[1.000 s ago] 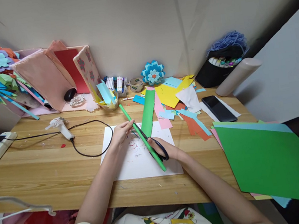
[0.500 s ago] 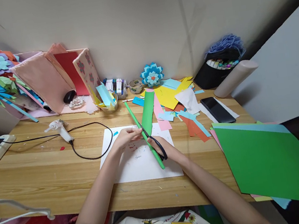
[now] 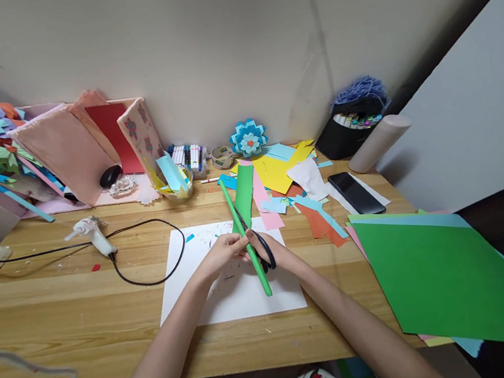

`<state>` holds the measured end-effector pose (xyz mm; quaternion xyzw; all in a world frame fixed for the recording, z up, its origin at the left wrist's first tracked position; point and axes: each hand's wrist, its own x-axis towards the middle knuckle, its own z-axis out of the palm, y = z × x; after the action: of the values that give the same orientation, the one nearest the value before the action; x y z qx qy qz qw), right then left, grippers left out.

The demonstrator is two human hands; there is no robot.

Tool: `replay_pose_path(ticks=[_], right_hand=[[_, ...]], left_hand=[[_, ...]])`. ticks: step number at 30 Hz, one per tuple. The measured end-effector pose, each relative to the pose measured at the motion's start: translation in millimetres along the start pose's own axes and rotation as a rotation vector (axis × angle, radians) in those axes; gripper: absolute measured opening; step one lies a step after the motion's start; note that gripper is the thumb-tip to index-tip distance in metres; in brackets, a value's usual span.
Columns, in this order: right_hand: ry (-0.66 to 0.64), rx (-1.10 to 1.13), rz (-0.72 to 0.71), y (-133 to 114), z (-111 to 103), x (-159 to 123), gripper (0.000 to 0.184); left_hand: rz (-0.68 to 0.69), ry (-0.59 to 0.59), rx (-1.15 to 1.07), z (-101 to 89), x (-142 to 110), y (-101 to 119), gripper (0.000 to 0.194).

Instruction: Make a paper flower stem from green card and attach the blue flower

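A slim green paper tube [image 3: 258,271] slants over the white sheet [image 3: 176,288] in front of me. My left hand [image 3: 224,253] pinches the tube near its middle. My right hand [image 3: 271,250] has its fingers through the black handles of the scissors [image 3: 269,254], and its thumb meets the tube beside my left fingertips. The scissor blades point away from me, alongside the tube; whether they are parted is hard to make out. Behind them lies a wider green paper strip [image 3: 245,193], partly covered by the tube and blades.
Coloured paper scraps [image 3: 273,173] spread behind my hands. A white glue gun [image 3: 92,233] with a looping black cable lies left. To the right are a black phone [image 3: 355,192] and large green sheets [image 3: 454,272] overhanging the table edge. A blue paper flower [image 3: 248,139] stands by the wall.
The view has shifted slightly. My two hands have come closer together at the tube, and the tube now stands a little steeper. Both still hold what they held.
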<state>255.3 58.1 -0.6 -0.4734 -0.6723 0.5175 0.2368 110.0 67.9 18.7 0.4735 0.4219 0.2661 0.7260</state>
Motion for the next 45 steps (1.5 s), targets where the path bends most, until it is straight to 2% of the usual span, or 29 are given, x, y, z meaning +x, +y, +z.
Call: replay_pose_path(ticks=[12, 18, 22, 32, 38, 45], right_hand=[[0.0, 0.062, 0.001, -6.9, -0.9, -1.9, 0.069], [-0.03, 0.082, 0.045, -5.7, -3.8, -3.6, 0.069], [-0.042, 0.097, 0.026, -5.2, -2.2, -2.8, 0.071], [0.063, 0.106, -0.011, -4.4, 3.2, -2.0, 0.073], [0.039, 0.089, 0.034, -6.1, 0.3, -2.7, 0.076], [0.053, 0.083, 0.05, -3.8, -2.0, -3.2, 0.072]], left_hand=[[0.017, -0.063, -0.008, -1.5, -2.9, 0.6, 0.04], [-0.009, 0.01, 0.059, -0.6, 1.3, -1.3, 0.042], [-0.003, -0.002, 0.078, 1.2, 2.3, -2.1, 0.042], [0.032, -0.049, 0.055, -0.9, 1.6, -3.3, 0.04], [0.009, -0.107, 0.051, 0.8, -0.8, -3.8, 0.037], [-0.016, -0.119, 0.072, 0.2, 0.8, -4.0, 0.039]])
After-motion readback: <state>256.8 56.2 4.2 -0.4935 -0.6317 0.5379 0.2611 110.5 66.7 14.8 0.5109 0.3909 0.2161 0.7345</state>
